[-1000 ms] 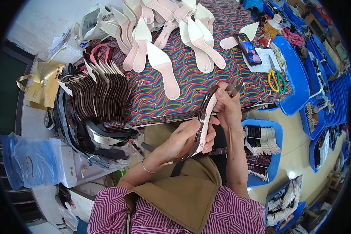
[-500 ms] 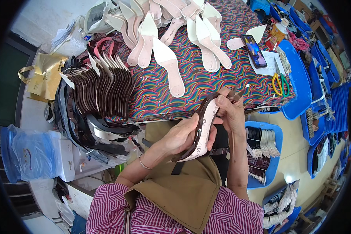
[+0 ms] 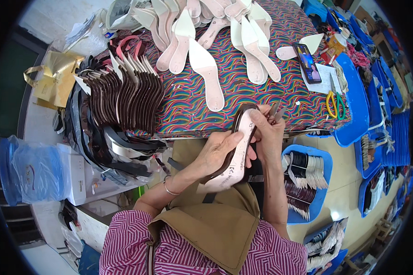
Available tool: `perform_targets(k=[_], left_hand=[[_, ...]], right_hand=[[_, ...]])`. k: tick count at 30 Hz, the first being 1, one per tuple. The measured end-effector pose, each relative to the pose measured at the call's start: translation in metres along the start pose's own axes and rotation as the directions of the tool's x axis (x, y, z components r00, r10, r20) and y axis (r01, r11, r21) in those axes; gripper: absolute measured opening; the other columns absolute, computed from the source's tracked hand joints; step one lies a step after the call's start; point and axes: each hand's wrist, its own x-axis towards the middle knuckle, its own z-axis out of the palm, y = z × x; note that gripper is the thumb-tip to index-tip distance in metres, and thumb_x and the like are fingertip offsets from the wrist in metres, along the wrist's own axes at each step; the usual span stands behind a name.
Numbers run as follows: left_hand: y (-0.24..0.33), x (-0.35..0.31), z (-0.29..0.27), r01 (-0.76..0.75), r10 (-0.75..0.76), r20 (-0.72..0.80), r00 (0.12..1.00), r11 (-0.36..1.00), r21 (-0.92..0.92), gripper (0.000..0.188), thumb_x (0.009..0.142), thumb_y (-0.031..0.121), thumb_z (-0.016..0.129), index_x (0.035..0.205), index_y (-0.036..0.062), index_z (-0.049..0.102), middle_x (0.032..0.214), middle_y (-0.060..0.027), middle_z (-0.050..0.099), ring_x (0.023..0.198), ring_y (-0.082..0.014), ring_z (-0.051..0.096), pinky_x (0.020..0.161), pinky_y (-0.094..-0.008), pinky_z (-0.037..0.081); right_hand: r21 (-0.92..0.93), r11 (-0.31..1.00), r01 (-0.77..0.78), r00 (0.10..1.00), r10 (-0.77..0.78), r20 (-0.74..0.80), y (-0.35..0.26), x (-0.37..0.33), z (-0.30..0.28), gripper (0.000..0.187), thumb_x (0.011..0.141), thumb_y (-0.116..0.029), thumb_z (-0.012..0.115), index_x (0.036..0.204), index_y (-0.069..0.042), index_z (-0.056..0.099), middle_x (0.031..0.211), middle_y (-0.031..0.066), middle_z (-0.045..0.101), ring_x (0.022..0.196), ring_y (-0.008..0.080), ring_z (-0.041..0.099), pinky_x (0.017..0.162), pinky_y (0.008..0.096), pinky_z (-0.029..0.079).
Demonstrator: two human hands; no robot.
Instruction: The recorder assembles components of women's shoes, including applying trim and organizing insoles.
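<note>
A pale pink shoe insole (image 3: 239,158) with a glossy dark brown strip round its edge is held above my lap, near the table edge. My left hand (image 3: 219,151) is closed round its middle, thumb on the pale face and fingers underneath. At its far end my right hand (image 3: 267,126) pinches it with the thumb on top. Two pointed metal blades of what look like small snips (image 3: 276,112) stick up from my right hand; their handles are hidden in the palm. The insole's near end is blurred.
Pale insoles (image 3: 206,82) lie heaped on the patterned tablecloth (image 3: 183,110). Dark-edged insoles (image 3: 128,98) stand in a row at left. A phone (image 3: 307,64) and yellow-green scissors (image 3: 333,104) lie at right. Below is a blue bin (image 3: 326,183) with more insoles.
The insole has turned slightly in my hands, more upright and with its near end blurred. My right thumb has shifted slightly left. The surroundings have shifted slightly in view.
</note>
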Motion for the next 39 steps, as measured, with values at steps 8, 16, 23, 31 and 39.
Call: perform_targets(k=[8,16,23,31,39], left_hand=[[0.013,0.008,-0.021,-0.231,0.333,-0.298,0.895,0.916,0.329,0.039,0.103,0.030,0.045,0.106,-0.0027,0.065,0.078,-0.0082,0.068,0.063,-0.0124,0.062,0.058,-0.0273,0.048],[0.003,-0.006,-0.033,-0.298,0.343,-0.321,0.883,0.937,0.182,0.058,0.103,0.046,0.041,0.075,0.0002,0.062,0.065,-0.0036,0.061,0.056,-0.0111,0.057,0.052,-0.0267,0.044],[-0.002,-0.030,-0.020,-0.425,0.663,-0.292,0.689,0.696,0.578,0.028,0.098,0.018,0.059,0.085,-0.0057,0.061,0.061,-0.0070,0.046,0.056,-0.0063,0.042,0.048,-0.0285,0.037],[0.004,-0.042,-0.016,-0.340,0.334,-0.407,0.850,0.938,0.059,0.031,0.099,0.019,0.059,0.075,0.0010,0.059,0.062,0.0030,0.054,0.057,-0.0022,0.046,0.048,-0.0229,0.037],[-0.011,-0.049,-0.034,-0.350,0.347,-0.470,0.811,0.933,0.085,0.033,0.098,0.021,0.060,0.071,0.0023,0.057,0.059,0.0069,0.049,0.057,-0.0011,0.045,0.048,-0.0208,0.032]], right_hand=[[0.084,0.974,-0.213,0.977,0.215,-0.017,0.034,-0.065,0.008,0.009,0.092,-0.012,0.063,0.091,-0.005,0.059,0.068,-0.0060,0.050,0.050,0.0018,0.040,0.044,0.0183,0.027],[-0.133,0.957,0.258,0.959,-0.270,-0.086,0.023,-0.055,0.004,0.024,0.097,-0.013,0.059,0.075,-0.005,0.054,0.071,-0.0041,0.053,0.064,0.0031,0.044,0.058,0.0214,0.036],[-0.240,0.901,0.361,0.930,-0.368,0.016,0.028,-0.045,0.024,0.029,0.098,-0.015,0.058,0.072,-0.007,0.048,0.070,-0.0057,0.045,0.066,0.0033,0.036,0.059,0.0218,0.029],[-0.124,0.929,0.349,0.937,-0.349,0.019,0.032,-0.036,0.033,0.031,0.099,-0.018,0.056,0.073,-0.007,0.044,0.071,-0.0036,0.046,0.066,0.0038,0.043,0.059,0.0225,0.037],[-0.054,0.954,0.296,0.955,-0.296,0.002,0.039,-0.041,0.052,0.029,0.099,-0.020,0.057,0.075,-0.007,0.050,0.075,-0.0008,0.056,0.067,0.0058,0.055,0.061,0.0231,0.048]])
